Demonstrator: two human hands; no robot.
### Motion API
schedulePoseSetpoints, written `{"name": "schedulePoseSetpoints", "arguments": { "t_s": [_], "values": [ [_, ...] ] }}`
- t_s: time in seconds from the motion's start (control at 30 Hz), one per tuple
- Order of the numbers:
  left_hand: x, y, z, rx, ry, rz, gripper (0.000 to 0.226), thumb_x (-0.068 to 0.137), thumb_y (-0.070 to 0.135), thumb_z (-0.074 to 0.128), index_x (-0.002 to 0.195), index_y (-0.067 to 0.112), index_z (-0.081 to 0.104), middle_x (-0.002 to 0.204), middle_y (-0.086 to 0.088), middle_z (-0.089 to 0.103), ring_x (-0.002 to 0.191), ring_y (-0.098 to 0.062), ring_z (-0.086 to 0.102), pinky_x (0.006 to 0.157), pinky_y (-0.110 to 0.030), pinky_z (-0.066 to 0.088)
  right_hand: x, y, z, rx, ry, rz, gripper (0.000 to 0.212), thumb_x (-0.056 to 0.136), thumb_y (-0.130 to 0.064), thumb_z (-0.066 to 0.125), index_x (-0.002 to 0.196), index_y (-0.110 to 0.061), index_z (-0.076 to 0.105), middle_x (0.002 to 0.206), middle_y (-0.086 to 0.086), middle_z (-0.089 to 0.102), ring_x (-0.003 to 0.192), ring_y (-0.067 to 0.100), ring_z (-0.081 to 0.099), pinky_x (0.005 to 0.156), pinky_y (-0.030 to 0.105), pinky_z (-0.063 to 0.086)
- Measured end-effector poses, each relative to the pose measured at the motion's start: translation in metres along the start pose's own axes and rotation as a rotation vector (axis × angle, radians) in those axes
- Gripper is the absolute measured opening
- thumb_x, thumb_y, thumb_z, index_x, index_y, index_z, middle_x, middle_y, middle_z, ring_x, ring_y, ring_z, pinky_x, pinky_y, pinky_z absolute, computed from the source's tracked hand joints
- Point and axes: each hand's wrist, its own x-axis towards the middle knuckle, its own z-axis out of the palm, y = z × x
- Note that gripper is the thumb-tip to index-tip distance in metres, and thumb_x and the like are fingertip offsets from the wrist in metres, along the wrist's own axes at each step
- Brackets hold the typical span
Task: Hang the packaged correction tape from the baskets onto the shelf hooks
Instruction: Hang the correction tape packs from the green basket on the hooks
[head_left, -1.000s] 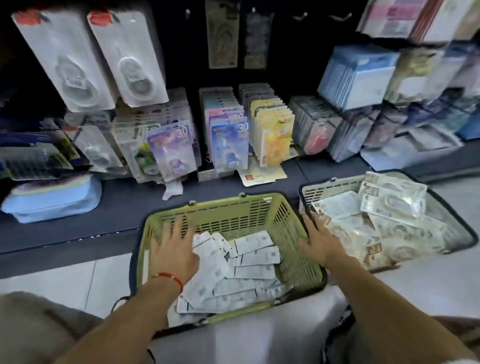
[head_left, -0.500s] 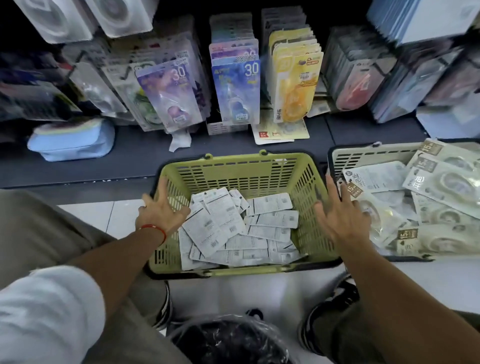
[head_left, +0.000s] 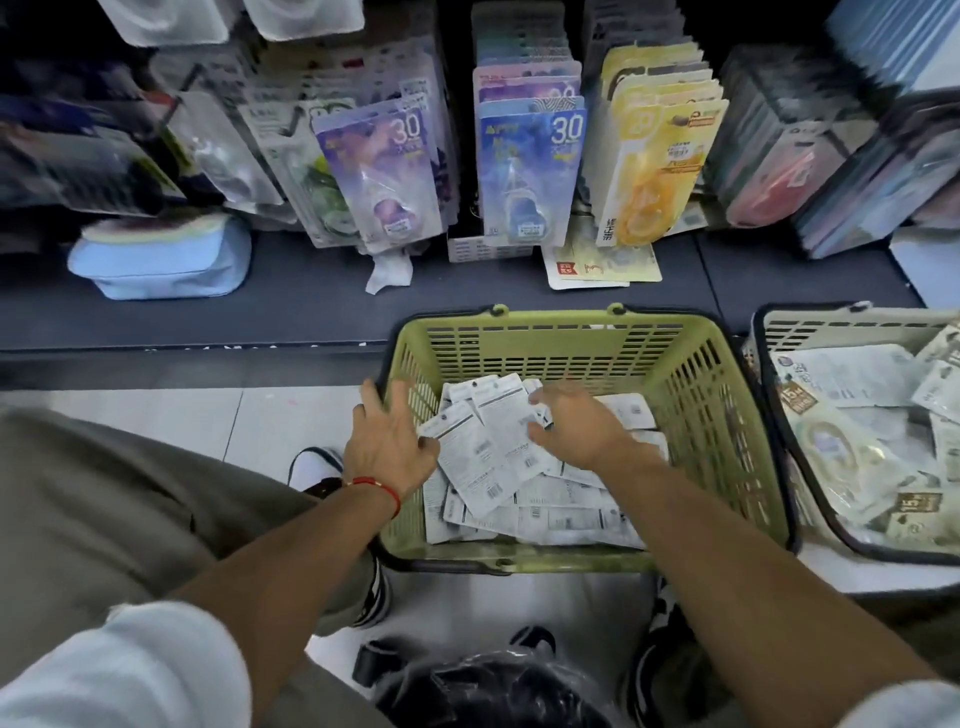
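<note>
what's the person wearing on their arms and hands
Both hands are bare, no gloves or rings visible. The left hand has a thin red cord bracelet at the wrist. The right hand has nothing on its wrist. White sleeves cover the upper arms; forearms are uncovered.

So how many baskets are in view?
2: a green basket on the floor under both hands, and a white basket at its right, cut off by the frame edge.
</note>
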Motion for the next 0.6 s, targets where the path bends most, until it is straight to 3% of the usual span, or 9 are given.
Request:
{"name": "schedulePoseSetpoints", "arguments": {
  "t_s": [0.07,0.13,0.2,0.27,0.33,0.43,0.53,0.6],
  "values": [
    [0.002,0.001,0.002,-0.004,0.026,-0.023,0.061,0.087,0.031,0.072,0.135,0.014,0.038,0.14,-0.019,0.036,0.116,-0.039,0.049,0.086,-0.047,0.053,0.018,-0.042,0.04,-0.043,-0.218,-0.065,0.076,0.099,-0.049,0.063,0.16,-0.016,0.034,0.164,0.011,0.031,0.147,0.035,0.038,0.115,0.051,0.042],
    [0.003,0.002,0.003,-0.02,0.029,-0.04,0.058,0.086,0.033,0.073,0.13,0.014,0.04,0.134,-0.015,0.038,0.114,-0.037,0.049,0.084,-0.047,0.052,0.025,-0.073,0.075,-0.177,-0.244,-0.051,0.096,0.091,-0.055,0.07,0.161,-0.01,0.022,0.161,0.013,0.025,0.143,0.037,0.034,0.11,0.052,0.043],
    [0.004,0.004,0.003,-0.041,0.043,-0.061,0.058,0.085,0.035,0.074,0.128,0.015,0.041,0.131,-0.013,0.039,0.113,-0.036,0.05,0.082,-0.046,0.052,0.027,-0.092,0.097,-0.28,-0.162,-0.012,0.098,0.087,-0.048,0.077,0.156,-0.005,0.022,0.149,0.015,0.031,0.134,0.034,0.038,0.104,0.049,0.044],
    [0.003,0.005,0.004,-0.037,0.059,-0.06,0.057,0.085,0.036,0.074,0.128,0.016,0.042,0.131,-0.013,0.04,0.111,-0.035,0.05,0.079,-0.044,0.051,0.027,-0.092,0.105,-0.204,-0.16,-0.013,0.089,0.088,-0.036,0.08,0.153,-0.006,0.027,0.144,0.014,0.035,0.134,0.032,0.039,0.106,0.047,0.045],
    [0.003,0.004,0.003,-0.057,0.077,-0.043,0.057,0.086,0.035,0.074,0.129,0.016,0.042,0.132,-0.013,0.041,0.112,-0.034,0.05,0.08,-0.043,0.052,0.028,-0.08,0.097,0.066,-0.199,-0.02,0.069,0.091,-0.024,0.076,0.148,-0.009,0.04,0.142,0.014,0.045,0.133,0.034,0.045,0.107,0.045,0.047],
    [0.004,0.002,0.001,-0.192,0.079,-0.033,0.062,0.087,0.029,0.076,0.138,0.017,0.044,0.138,-0.013,0.043,0.116,-0.035,0.053,0.083,-0.044,0.052,0.022,-0.053,0.069,0.56,-0.101,0.134,0.05,0.093,-0.012,0.07,0.142,-0.012,0.057,0.129,0.01,0.066,0.118,0.031,0.062,0.092,0.034,0.053],
    [0.005,0.003,-0.001,-0.288,0.07,-0.069,0.06,0.09,0.041,0.072,0.142,0.023,0.048,0.148,-0.011,0.039,0.129,-0.035,0.048,0.092,-0.045,0.051,0.008,-0.037,0.044,1.043,0.088,0.295,0.025,0.09,-0.01,0.066,0.111,-0.021,0.073,0.096,-0.006,0.077,0.096,0.025,0.069,0.07,0.028,0.054],
    [0.004,0.007,-0.001,-0.287,0.093,-0.067,0.06,0.09,0.053,0.069,0.14,0.023,0.055,0.162,-0.01,0.029,0.148,-0.032,0.03,0.11,-0.046,0.044,-0.002,-0.036,0.031,1.316,0.085,0.291,0.021,0.082,-0.018,0.065,0.096,-0.028,0.077,0.089,-0.009,0.078,0.084,0.018,0.072,0.062,0.026,0.055]
  ]
}}
